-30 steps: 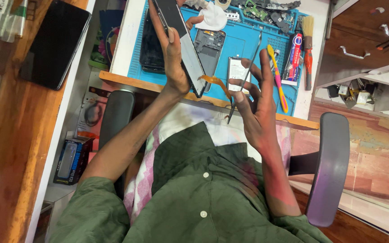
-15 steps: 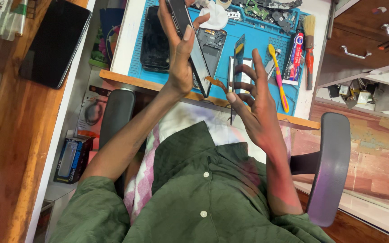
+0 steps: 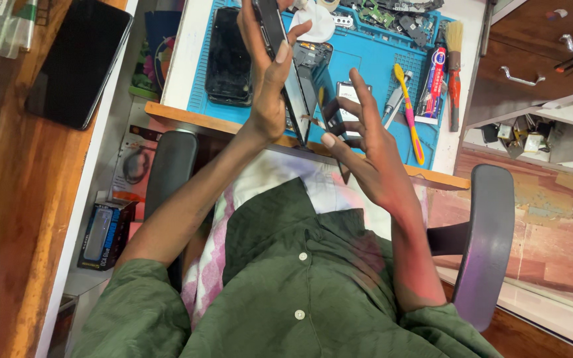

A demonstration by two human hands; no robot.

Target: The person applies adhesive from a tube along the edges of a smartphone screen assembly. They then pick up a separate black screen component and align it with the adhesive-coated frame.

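Since a second ago the left hand (image 3: pixel 266 79) has lifted the slim dark phone panel (image 3: pixel 283 59) higher above the blue rubber work mat (image 3: pixel 373 59), fingers clamped around its edge; the right hand (image 3: pixel 366 142) has swung closer, fingers spread, pinching dark tweezers (image 3: pixel 335 122) just right of the panel

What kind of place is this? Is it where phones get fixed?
Probably a phone repair bench. The left hand holds an opened phone over a blue work mat, with a brush and loose phone parts nearby.
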